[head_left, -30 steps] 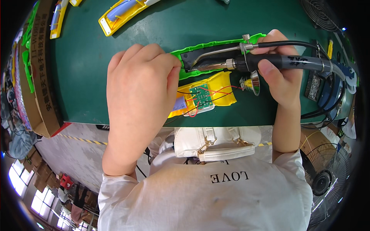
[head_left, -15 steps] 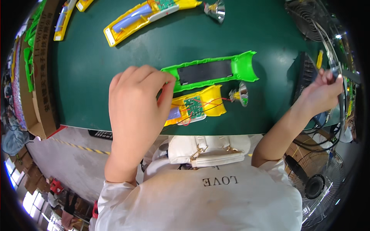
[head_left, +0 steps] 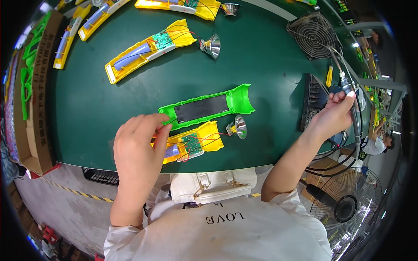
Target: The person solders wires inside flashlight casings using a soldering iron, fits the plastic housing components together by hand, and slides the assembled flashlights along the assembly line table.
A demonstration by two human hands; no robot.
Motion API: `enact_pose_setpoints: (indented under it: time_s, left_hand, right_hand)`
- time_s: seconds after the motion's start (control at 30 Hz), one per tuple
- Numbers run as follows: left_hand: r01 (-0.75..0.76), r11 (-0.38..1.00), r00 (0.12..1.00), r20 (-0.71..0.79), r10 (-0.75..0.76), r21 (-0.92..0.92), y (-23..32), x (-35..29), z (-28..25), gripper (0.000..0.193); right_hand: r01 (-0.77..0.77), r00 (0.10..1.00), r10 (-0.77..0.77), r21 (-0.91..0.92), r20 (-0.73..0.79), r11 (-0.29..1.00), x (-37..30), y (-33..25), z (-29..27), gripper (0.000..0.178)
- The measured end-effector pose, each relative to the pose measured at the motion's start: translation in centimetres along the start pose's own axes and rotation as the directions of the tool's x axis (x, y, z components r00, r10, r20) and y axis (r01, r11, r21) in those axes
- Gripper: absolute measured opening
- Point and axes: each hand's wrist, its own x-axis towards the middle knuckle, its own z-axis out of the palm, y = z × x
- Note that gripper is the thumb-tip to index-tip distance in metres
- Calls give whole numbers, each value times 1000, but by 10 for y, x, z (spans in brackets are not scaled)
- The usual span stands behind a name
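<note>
A green plastic shell (head_left: 240, 101) with a black panel (head_left: 202, 108) in its middle lies open side up on the table. My left hand (head_left: 141, 138) is closed in a pinch at the shell's left end; whatever sits between the fingertips is hidden. Just nearer to me lies a yellow shell (head_left: 210, 135), holding a blue cell (head_left: 171, 151) and a green circuit board (head_left: 190, 143). Thin wires link it to a silver reflector (head_left: 240, 127). Off to the right, my right hand (head_left: 334, 114) grips a soldering iron (head_left: 346, 85) with a cable, its metal end pointing away from me.
More yellow shells (head_left: 152, 48) with cells and reflectors lie at the back and left. A cardboard box (head_left: 45, 93) of green parts borders the left. A square black fan (head_left: 311, 35), a yellow-handled tool (head_left: 329, 76) and a black ridged holder (head_left: 314, 100) stand at the right.
The whole view has shifted, so the table's contents sit lower and further left, with more yellow shells showing at the back. Both hands keep about the same places relative to the table.
</note>
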Motion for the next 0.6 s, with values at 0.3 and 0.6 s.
enact_pose_setpoints:
  time_s: [0.3,0.6]
  left_hand:
    - [-14,995,998,-64,7,-100,2,0,-1,7]
    - [-3,998,999,-37,1,-69,4,1,-2,6]
  right_hand:
    - [17,1000,-16,-19,21,1000,0,5,0,16]
    - [-10,996,-3,148,89,989,-6,2,-9,17]
